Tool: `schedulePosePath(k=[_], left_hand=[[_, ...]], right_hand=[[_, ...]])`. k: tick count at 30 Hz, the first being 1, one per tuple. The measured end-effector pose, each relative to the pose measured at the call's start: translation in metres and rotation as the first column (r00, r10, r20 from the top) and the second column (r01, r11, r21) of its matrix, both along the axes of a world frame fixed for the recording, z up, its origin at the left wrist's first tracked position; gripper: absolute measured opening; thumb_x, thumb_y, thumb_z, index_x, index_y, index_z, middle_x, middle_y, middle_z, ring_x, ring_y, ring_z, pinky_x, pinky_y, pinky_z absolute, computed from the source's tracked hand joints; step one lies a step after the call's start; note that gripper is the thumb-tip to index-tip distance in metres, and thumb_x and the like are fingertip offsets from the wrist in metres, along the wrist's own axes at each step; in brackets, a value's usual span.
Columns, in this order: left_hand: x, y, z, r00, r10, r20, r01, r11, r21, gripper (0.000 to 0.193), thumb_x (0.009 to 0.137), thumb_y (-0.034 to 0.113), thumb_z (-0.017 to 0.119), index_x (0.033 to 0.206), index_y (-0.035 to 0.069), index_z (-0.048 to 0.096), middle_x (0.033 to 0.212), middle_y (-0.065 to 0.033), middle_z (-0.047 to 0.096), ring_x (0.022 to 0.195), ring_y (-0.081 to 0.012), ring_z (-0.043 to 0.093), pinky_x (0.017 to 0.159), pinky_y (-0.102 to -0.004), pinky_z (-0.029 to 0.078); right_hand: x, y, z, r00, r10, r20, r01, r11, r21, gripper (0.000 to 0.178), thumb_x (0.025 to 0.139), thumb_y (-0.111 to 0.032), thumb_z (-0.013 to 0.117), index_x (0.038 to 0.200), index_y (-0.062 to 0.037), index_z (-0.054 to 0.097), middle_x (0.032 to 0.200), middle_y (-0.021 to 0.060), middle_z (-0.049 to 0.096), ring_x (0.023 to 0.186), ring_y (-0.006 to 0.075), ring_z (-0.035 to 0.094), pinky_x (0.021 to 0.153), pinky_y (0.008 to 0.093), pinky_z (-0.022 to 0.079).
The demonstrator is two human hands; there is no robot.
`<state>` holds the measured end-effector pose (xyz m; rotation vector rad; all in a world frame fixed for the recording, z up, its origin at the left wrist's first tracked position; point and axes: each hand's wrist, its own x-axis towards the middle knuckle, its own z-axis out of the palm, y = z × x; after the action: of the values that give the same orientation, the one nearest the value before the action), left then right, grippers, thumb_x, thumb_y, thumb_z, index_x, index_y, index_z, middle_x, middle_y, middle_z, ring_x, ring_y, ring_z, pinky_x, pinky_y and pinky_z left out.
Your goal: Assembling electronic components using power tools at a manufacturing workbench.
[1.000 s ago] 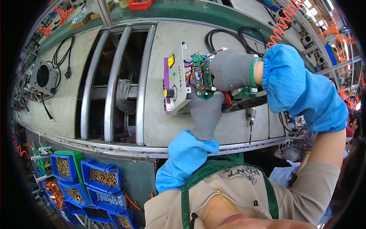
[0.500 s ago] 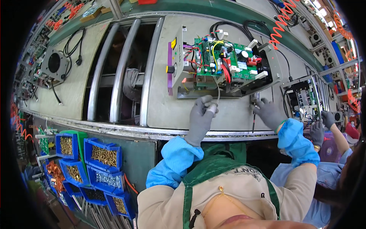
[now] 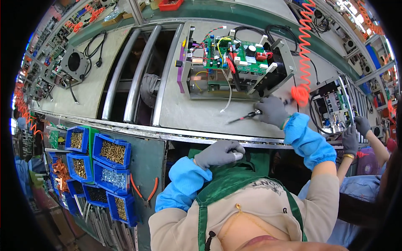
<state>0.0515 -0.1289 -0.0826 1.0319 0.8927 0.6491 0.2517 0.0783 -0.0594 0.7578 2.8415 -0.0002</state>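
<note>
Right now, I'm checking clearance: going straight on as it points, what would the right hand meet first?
Probably the open device, near side first; depth past the right hand is unclear.

Left hand (image 3: 220, 154): we have drawn it back from the unit (image 3: 240, 62) to over our apron (image 3: 224, 186), fingers curled.
Right hand (image 3: 272, 111): we have closed it on the driver (image 3: 254, 113), which it was only reaching for half a second ago.
Bit (image 3: 237, 120): turned from pointing toward us to pointing left.
White wire (image 3: 230, 93): now clear of our left fingers.
Hose (image 3: 300, 95): its coil now bunches near our right hand.
</note>
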Motion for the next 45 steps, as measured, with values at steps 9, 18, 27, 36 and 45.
schedulePosePath(k=[9,18,27,36,45], left_hand=[[0.006,0.0,-0.013,0.901,0.362,-0.24,-0.341,0.932,0.126,0.033,0.086,0.026,0.061,0.111,0.003,0.061,0.076,-0.0061,0.062,0.065,-0.0139,0.058,0.061,-0.0298,0.048],[-0.084,-0.09,0.051,0.539,0.583,-0.608,-0.236,0.797,0.555,0.04,0.086,0.032,0.06,0.112,0.003,0.062,0.102,-0.0179,0.065,0.094,-0.0329,0.063,0.084,-0.042,0.05],[-0.226,-0.243,0.086,-0.525,0.583,-0.62,-0.589,0.277,0.759,0.02,0.087,0.018,0.057,0.1,0.008,0.069,0.096,-0.0131,0.069,0.089,-0.0297,0.066,0.079,-0.0393,0.051],[-0.249,-0.167,0.072,-0.458,-0.151,-0.876,-0.496,0.861,0.111,0.019,0.083,0.023,0.06,0.096,0.017,0.073,0.104,-0.0027,0.069,0.098,-0.0233,0.06,0.084,-0.0411,0.043],[-0.243,-0.158,0.057,-0.556,0.064,-0.829,-0.495,0.775,0.392,0.02,0.089,0.019,0.055,0.104,0.018,0.068,0.107,-0.0035,0.067,0.099,-0.0224,0.062,0.075,-0.0382,0.05]], right_hand=[[0.041,0.012,-0.016,0.988,-0.146,-0.044,0.133,0.967,-0.216,0.059,0.068,-0.04,0.074,0.116,-0.0102,0.059,0.106,0.015,0.061,0.098,0.035,0.057,0.083,0.0442,0.047],[0.04,-0.025,-0.003,0.942,-0.324,0.089,0.301,0.698,-0.65,0.042,0.07,-0.029,0.073,0.101,-0.0021,0.062,0.088,0.0157,0.066,0.079,0.0327,0.063,0.074,0.0409,0.05],[0.012,-0.103,-0.01,0.729,-0.571,0.378,-0.017,-0.567,-0.824,0.068,0.079,-0.058,0.058,0.12,-0.0032,0.051,0.073,0.0103,0.062,0.053,0.0195,0.06,0.049,0.0334,0.053],[-0.039,-0.136,-0.009,0.679,-0.693,0.242,-0.33,-0.583,-0.742,0.075,0.08,-0.057,0.062,0.123,0.0029,0.048,0.078,0.0127,0.06,0.055,0.021,0.061,0.049,0.0325,0.054],[-0.026,-0.151,0.004,0.688,-0.696,0.204,-0.33,-0.551,-0.767,0.096,0.072,-0.04,0.076,0.148,-0.0164,0.022,0.084,0.0167,0.061,0.055,0.0224,0.064,0.047,0.0327,0.056]])
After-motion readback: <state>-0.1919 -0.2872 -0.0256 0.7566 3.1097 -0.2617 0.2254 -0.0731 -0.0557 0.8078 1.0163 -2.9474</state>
